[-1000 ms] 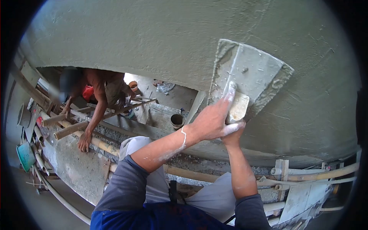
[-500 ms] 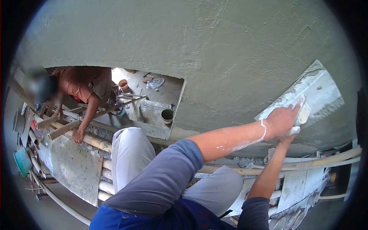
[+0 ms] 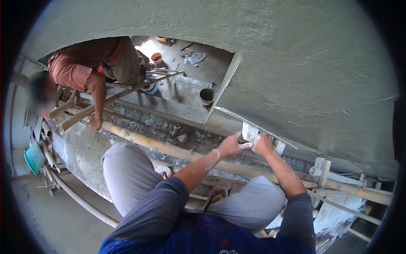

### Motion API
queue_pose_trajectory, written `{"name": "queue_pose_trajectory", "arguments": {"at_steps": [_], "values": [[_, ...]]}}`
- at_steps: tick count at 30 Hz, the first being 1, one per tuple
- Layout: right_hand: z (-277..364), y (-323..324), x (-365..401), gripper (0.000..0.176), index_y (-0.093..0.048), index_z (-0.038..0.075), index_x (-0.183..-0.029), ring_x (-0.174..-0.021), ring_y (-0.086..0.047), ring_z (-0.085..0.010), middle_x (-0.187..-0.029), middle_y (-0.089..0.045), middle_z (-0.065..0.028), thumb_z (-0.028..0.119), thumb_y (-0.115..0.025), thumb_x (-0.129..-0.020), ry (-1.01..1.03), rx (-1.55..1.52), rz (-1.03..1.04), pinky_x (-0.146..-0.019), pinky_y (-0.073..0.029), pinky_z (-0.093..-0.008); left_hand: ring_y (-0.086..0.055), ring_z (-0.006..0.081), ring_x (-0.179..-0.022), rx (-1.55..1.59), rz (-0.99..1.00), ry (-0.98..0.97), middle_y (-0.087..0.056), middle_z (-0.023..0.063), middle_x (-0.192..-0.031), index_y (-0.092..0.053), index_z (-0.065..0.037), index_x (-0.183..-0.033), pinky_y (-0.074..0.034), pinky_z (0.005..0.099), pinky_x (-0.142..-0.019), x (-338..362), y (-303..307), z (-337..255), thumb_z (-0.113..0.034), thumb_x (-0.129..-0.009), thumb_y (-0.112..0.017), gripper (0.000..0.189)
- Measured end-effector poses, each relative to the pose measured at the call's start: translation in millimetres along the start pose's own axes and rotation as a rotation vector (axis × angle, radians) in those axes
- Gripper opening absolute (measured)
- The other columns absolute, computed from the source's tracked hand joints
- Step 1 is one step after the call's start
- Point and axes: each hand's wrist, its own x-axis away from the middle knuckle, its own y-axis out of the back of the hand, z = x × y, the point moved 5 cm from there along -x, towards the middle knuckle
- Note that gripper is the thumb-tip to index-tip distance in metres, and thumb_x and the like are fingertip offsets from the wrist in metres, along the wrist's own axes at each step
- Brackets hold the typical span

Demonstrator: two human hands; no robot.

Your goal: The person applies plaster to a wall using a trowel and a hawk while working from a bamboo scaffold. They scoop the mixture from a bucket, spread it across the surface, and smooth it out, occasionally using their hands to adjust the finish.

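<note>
A plastering trowel (image 3: 250, 132), its pale, plaster-smeared blade seen steeply from above, is low against the wet grey wall (image 3: 313, 84). Its blade shows on both sides of my right hand (image 3: 264, 144), whose fingers are closed around the tool's middle. My left hand (image 3: 234, 145) is closed at the left end of the trowel, thumb pointing right; its fingertips are partly hidden. White plaster marks my left wrist and thumb. A thin plaster ridge (image 3: 237, 116) runs along the wall's lower edge just above the trowel.
A co-worker (image 3: 91, 70) leans through the wall opening on the left, one hand on a bamboo pole (image 3: 139, 136). A wooden ladder (image 3: 101, 106) slants there. A dark bucket (image 3: 207, 96) stands beyond the opening. A teal basin (image 3: 34, 157) sits far left. Rubble (image 3: 169, 133) lies below the wall.
Both my hands have come down and left with the trowel, from the wall face on the right to its lower edge. My view has turned, so the opening appears further right.
</note>
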Motion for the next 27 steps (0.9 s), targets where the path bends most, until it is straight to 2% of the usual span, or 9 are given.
{"name": "queue_pose_trajectory", "arguments": {"at_steps": [3,6,11,14,17,18,20,23,27], "values": [[-12.8,-54.6,-32.3,0.024,-0.067,0.005,-0.09,-0.09,-0.06,-0.0416,-0.092,-0.064,-0.0217,0.016,-0.06,-0.071,0.043,-0.01,-0.028,-0.083,-0.048,-0.0473,-0.061,0.0364,-0.097,-0.371,-0.066,-0.045,-0.063,0.0241,-0.1,-0.054,0.005,-0.114,-0.048,0.0392,-0.083,11.9,36.3,52.4,-0.052,-0.072,-0.071,0.073],[-13.2,-89.5,-53.1,0.02,-0.067,0.004,-0.087,-0.094,-0.059,-0.0412,-0.095,-0.064,-0.0219,0.015,-0.058,-0.072,0.004,-0.078,-0.044,-0.086,-0.047,-0.046,-0.059,0.0375,-0.102,-0.331,-0.062,0.209,-0.061,0.0254,-0.105,-0.053,0.005,-0.116,-0.047,0.0406,-0.086,34.0,71.4,74.1,-0.053,-0.073,-0.07,0.075],[-16.8,-103.3,-77.1,0.02,-0.068,0.004,-0.087,-0.09,-0.061,-0.0403,-0.092,-0.065,-0.0208,0.012,-0.055,-0.073,-0.054,-0.073,-0.06,-0.085,-0.047,-0.0459,-0.056,0.0379,-0.107,-0.254,-0.038,0.177,-0.059,0.0272,-0.109,-0.052,0.005,-0.118,-0.046,0.0406,-0.088,45.2,71.4,76.5,-0.054,-0.071,-0.071,0.078],[-13.8,-88.6,-79.1,0.021,-0.068,0.005,-0.087,-0.087,-0.063,-0.037,-0.089,-0.066,-0.0194,0.015,-0.056,-0.073,-0.032,0.052,-0.047,-0.081,-0.049,-0.0459,-0.058,0.0339,-0.106,-0.213,-0.015,0.141,-0.058,0.027,-0.112,-0.042,0.01,-0.127,-0.046,0.0373,-0.09,34.7,59.3,66.1,-0.052,-0.069,-0.075,0.091],[-14.7,-64.0,-60.9,0.021,-0.068,0.006,-0.088,-0.084,-0.063,-0.0362,-0.087,-0.066,-0.0185,0.018,-0.061,-0.071,0.024,0.056,-0.268,-0.078,-0.049,-0.0464,-0.057,0.033,-0.107,-0.134,-0.06,0.079,-0.057,0.0274,-0.114,-0.037,0.013,-0.129,-0.044,0.0369,-0.092,18.2,46.3,38.1,-0.051,-0.069,-0.076,0.096],[-11.1,-49.8,-50.8,0.022,-0.068,0.006,-0.087,-0.085,-0.063,-0.0356,-0.088,-0.066,-0.0178,0.017,-0.062,-0.07,0.004,0.071,-0.232,-0.079,-0.049,-0.0459,-0.058,0.027,-0.106,-0.041,-0.037,0.047,-0.058,0.0234,-0.115,-0.038,0.012,-0.128,-0.044,0.0357,-0.092,19.4,51.2,-2.1,-0.043,-0.07,-0.078,0.09],[5.1,-5.5,-30.9,0.022,-0.068,0.006,-0.087,-0.087,-0.063,-0.0344,-0.088,-0.066,-0.0165,0.016,-0.064,-0.067,-0.04,0.105,-0.173,-0.081,-0.049,-0.0448,-0.059,0.0213,-0.102,0.194,-0.013,-0.102,-0.061,0.018,-0.111,-0.045,0.008,-0.123,-0.046,0.0339,-0.09,-10.5,29.7,-3.0,-0.037,-0.069,-0.08,0.079],[22.1,54.7,-2.4,0.024,-0.068,0.007,-0.086,-0.086,-0.063,-0.0337,-0.087,-0.066,-0.0158,0.018,-0.068,-0.064,-0.01,0.025,-0.404,-0.079,-0.049,-0.0444,-0.059,0.0143,-0.094,0.364,0.046,-0.225,-0.064,0.0101,-0.105,-0.056,0.003,-0.113,-0.048,0.0308,-0.085,-31.6,18.8,-50.3,-0.028,-0.069,-0.082,0.06],[27.0,121.5,30.7,0.024,-0.068,0.009,-0.083,-0.081,-0.063,-0.0324,-0.083,-0.067,-0.0145,0.021,-0.071,-0.063,-0.02,-0.031,-0.481,-0.075,-0.046,-0.0436,-0.061,0.0108,-0.087,0.428,0.065,-0.434,-0.067,0.0044,-0.095,-0.064,-0.003,-0.101,-0.05,0.0277,-0.08,-15.8,27.8,-130.3,-0.024,-0.069,-0.082,0.042]]}}
